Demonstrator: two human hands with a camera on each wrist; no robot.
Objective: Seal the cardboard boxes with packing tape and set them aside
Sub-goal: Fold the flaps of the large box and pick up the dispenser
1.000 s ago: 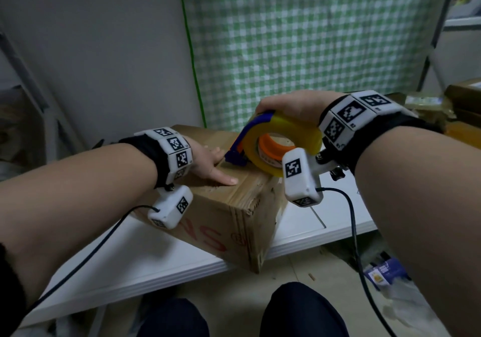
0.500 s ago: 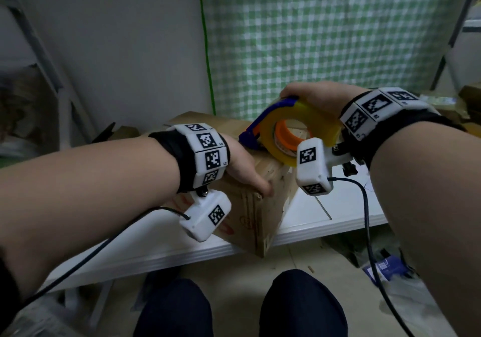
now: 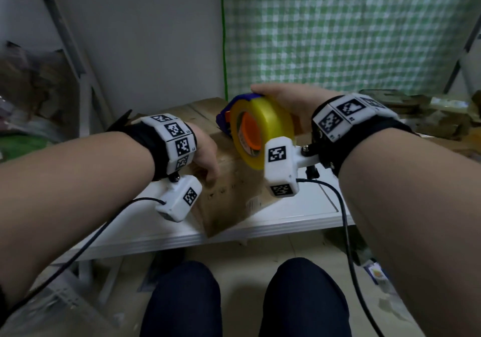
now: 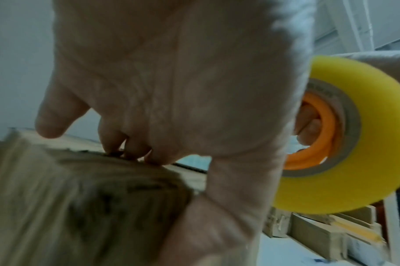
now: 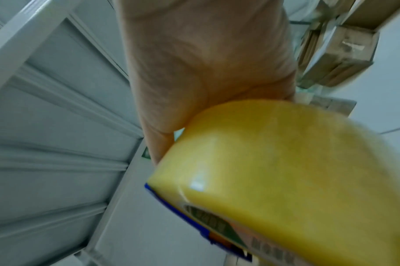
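— Where is the box right now?

— The cardboard box (image 3: pixel 229 180) sits on the white table (image 3: pixel 299 209), turned so one corner points toward the near edge. Its near corner is close to that edge. Faint dark printing shows on the near side face, too blurred to read.

— What is the left hand doing?

— The left hand (image 3: pixel 205 154) lies over the top near-left edge of the box. In the left wrist view the fingertips (image 4: pixel 130 153) are bent down onto the top of the cardboard and the thumb (image 4: pixel 51 117) stands free above it, so the hand is pressing on the box with curled fingers; I would call it a hold over the edge.

— And the right hand?

— The right hand (image 3: pixel 283 99) is wrapped around a roll of yellow tape (image 3: pixel 263 133) in a blue dispenser (image 3: pixel 234 104). The palm lies on the roll's outer face, and the left wrist view shows fingers (image 4: pixel 308 124) reaching into the orange core (image 4: pixel 317 136).

— Is the tape on the box?

— The roll is above the far right part of the box top, with the blue end pointing to the far left. Whether it touches the cardboard cannot be told from these views.

— Anything else around?

— A green checked cloth (image 3: pixel 351 31) hangs behind the table, a grey wall (image 3: pixel 156 37) is to its left, and more cardboard (image 3: pixel 442 112) lies at the far right. The person's knees in dark trousers (image 3: pixel 182 300) are below the table edge.
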